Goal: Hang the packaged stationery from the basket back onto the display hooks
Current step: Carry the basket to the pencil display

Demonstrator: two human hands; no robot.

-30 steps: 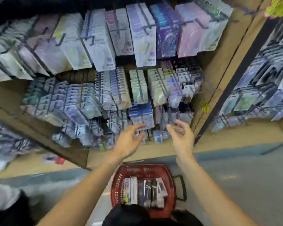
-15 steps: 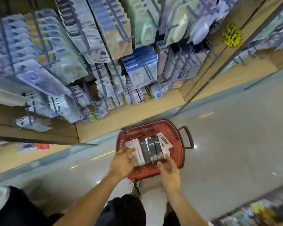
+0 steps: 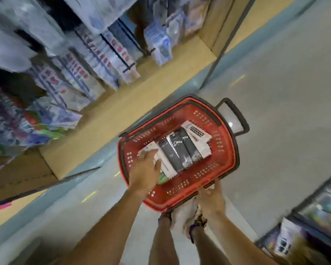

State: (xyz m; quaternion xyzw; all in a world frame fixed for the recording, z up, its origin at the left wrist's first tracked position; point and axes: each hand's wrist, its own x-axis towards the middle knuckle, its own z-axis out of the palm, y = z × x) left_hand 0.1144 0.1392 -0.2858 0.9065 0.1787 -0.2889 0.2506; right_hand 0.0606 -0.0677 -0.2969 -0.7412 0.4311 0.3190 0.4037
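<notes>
Several packs of stationery (image 3: 182,150) are observed lying side by side, flat on the floor of the red basket (image 3: 225,155), which has been set on the shop floor just below the display hooks (image 3: 130,66). The left hand (image 3: 144,174) is lowered into the basket, laid over the white pack (image 3: 165,168) at the left end of the row, thumb against its edge; whether it is actually clamped on the pack cannot be told. The right hand (image 3: 211,197) is held at the near rim, fingers spread and loosely extended, nothing gripped, apparently to steady the basket. No pack is lifted yet. The hooks are judged within reach, already crowded with hanging stock.
</notes>
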